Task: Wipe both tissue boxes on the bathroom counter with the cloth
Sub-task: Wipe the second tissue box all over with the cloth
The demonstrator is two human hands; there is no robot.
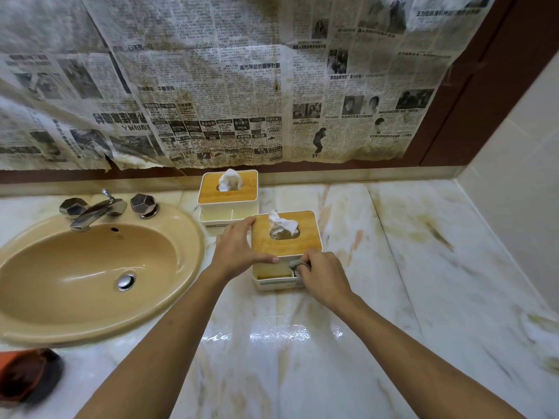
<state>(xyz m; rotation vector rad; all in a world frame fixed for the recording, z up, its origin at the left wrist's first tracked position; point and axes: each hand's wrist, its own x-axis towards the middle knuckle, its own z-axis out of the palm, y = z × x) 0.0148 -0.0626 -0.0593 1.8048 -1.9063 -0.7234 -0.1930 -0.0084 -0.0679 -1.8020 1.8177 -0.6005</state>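
Observation:
Two white tissue boxes with wooden lids stand on the marble counter (pixel 393 267). The near tissue box (pixel 305 237) is in the middle, a tissue sticking up from its slot. My left hand (pixel 239 249) grips its left side, fingers over the lid's far corner and thumb along the front edge. My right hand (pixel 323 275) holds a small grey cloth (pixel 297 264) pressed into the front compartment at the box's right. The far tissue box (pixel 228 189) stands behind, against the wall.
A tan oval sink (pixel 90 267) with a metal faucet (pixel 90 211) lies to the left. Old newspaper (pixel 211 86) covers the wall above. A dark orange object (pixel 24 373) sits at the counter's front left. A side wall (pixel 514 192) closes the right.

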